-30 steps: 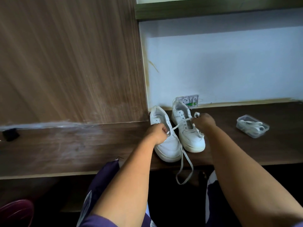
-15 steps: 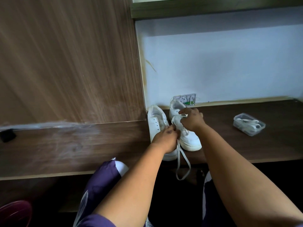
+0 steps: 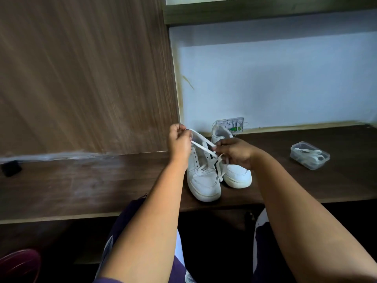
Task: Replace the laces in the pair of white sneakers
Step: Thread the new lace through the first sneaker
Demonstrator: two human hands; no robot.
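Two white sneakers stand side by side on the dark wooden desk [image 3: 81,180], toes toward me. The left sneaker [image 3: 204,180] shows open eyelets along its upper. The right sneaker [image 3: 236,174] is partly hidden behind my right hand. My left hand [image 3: 179,144] is raised above the left sneaker's heel and pinches a white lace [image 3: 202,142]. The lace runs taut across to my right hand [image 3: 234,152], which grips its other part over the right sneaker. Loose lace ends hang between the two shoes.
A clear plastic box [image 3: 310,155] with white laces inside sits on the desk to the right. A wall socket [image 3: 232,124] is behind the sneakers. A wooden panel rises at the left. A small black object [image 3: 11,168] lies far left, and a red bowl [image 3: 19,264] sits below.
My left hand has risen and moved back toward the heel, pulling the lace up. The loop that hung over the desk edge is drawn up. My right hand shifted slightly right.
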